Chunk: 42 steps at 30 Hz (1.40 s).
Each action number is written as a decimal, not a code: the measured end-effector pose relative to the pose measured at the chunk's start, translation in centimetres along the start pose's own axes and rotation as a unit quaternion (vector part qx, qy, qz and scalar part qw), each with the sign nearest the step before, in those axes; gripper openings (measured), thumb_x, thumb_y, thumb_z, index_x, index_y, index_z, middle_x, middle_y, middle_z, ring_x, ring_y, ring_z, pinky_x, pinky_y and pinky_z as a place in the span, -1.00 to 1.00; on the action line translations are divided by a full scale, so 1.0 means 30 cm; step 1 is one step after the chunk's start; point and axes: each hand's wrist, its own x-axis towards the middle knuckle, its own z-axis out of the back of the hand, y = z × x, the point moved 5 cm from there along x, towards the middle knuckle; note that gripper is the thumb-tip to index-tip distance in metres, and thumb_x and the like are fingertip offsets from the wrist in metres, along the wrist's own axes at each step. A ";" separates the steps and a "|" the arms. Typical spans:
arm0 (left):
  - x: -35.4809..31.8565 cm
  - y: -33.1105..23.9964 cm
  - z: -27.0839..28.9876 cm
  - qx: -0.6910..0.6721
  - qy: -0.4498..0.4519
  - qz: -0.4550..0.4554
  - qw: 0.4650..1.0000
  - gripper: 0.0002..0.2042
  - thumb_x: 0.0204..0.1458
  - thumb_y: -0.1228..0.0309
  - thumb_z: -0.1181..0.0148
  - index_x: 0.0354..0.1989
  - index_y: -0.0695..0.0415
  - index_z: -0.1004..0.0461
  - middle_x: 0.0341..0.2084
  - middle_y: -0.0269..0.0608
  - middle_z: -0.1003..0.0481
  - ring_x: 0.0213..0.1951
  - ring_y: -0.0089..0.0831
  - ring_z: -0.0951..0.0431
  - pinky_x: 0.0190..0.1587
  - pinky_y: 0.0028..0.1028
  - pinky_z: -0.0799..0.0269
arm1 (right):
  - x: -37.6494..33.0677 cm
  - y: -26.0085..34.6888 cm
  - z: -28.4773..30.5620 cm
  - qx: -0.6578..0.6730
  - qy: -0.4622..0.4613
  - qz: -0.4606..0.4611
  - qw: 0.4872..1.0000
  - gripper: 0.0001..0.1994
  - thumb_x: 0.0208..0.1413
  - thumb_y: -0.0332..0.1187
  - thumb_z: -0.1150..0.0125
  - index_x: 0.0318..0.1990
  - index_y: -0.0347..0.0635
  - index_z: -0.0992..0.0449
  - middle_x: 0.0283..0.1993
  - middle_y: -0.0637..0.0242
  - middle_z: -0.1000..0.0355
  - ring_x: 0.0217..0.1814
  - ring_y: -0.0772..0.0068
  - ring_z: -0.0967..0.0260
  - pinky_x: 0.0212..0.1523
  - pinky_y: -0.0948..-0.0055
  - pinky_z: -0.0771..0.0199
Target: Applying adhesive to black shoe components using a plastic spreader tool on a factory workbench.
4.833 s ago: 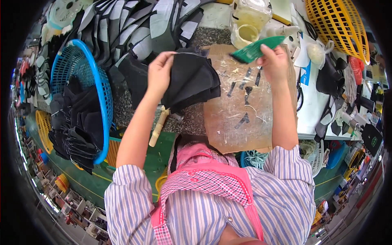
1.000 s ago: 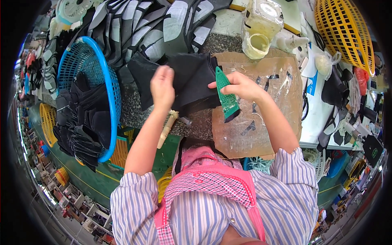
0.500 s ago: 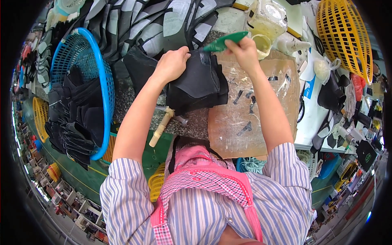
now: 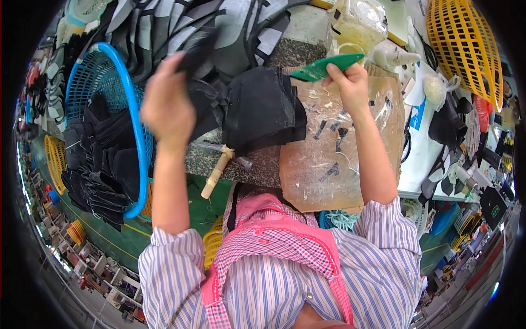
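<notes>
My left hand (image 4: 169,107), smeared by motion, is raised between the blue basket and the stack. A blurred black fabric piece (image 4: 201,50) is gripped at its fingertips. To the right of it lies a stack of black fabric pieces (image 4: 263,112), with another dark piece (image 4: 205,107) at its left side. My right hand (image 4: 350,88) is closed on a green flat scraper (image 4: 323,68), whose tip points left over the edge of the stack. Below the hand is a stained brown cardboard sheet (image 4: 339,181) with bits of black tape on it.
At left, a blue plastic basket (image 4: 143,181) holds black pieces. Grey and black cut parts (image 4: 230,33) are heaped at the back. A cloudy tub (image 4: 359,24) stands beyond the cardboard. A wooden-handled tool (image 4: 216,172) lies at the table's front edge. A yellow basket (image 4: 466,49) leans at far right.
My left hand has left the stack and swung up and left with a black piece. My right hand has drawn the scraper to the right, off the stack's top edge.
</notes>
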 end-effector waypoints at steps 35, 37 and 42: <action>-0.376 0.156 -0.322 -0.315 0.133 0.587 0.734 -0.84 0.02 0.46 0.10 -0.48 0.24 -0.40 -0.66 -0.42 -0.37 -0.62 -0.73 -0.24 -0.56 -0.66 -0.17 | 0.009 0.066 -0.218 0.068 0.027 0.077 0.994 -0.89 -0.09 -0.42 -0.16 -0.39 -0.23 -0.46 -0.46 0.38 -0.40 -0.47 0.58 -0.26 -0.43 0.59 -0.25; -0.375 0.161 -0.315 -0.273 0.159 0.570 0.758 -0.82 0.01 0.44 0.08 -0.51 0.25 -0.41 -0.68 -0.44 -0.36 -0.63 -0.73 -0.23 -0.57 -0.67 -0.15 | 0.010 0.114 -0.279 -0.137 0.023 0.232 0.963 -0.89 -0.16 -0.40 -0.20 -0.42 -0.14 -0.46 -0.57 0.33 -0.34 -0.47 0.44 -0.26 -0.46 0.54 -0.26; -0.374 0.155 -0.281 -0.305 0.120 0.591 0.737 -0.81 0.02 0.41 0.08 -0.51 0.24 -0.40 -0.71 -0.48 -0.30 -0.61 -0.74 -0.20 -0.55 -0.65 -0.13 | 0.046 0.194 -0.151 -0.442 -0.031 0.187 0.877 -0.91 -0.20 -0.46 -0.21 -0.47 -0.21 -0.47 -0.52 0.33 -0.29 -0.39 0.44 -0.23 -0.38 0.55 -0.23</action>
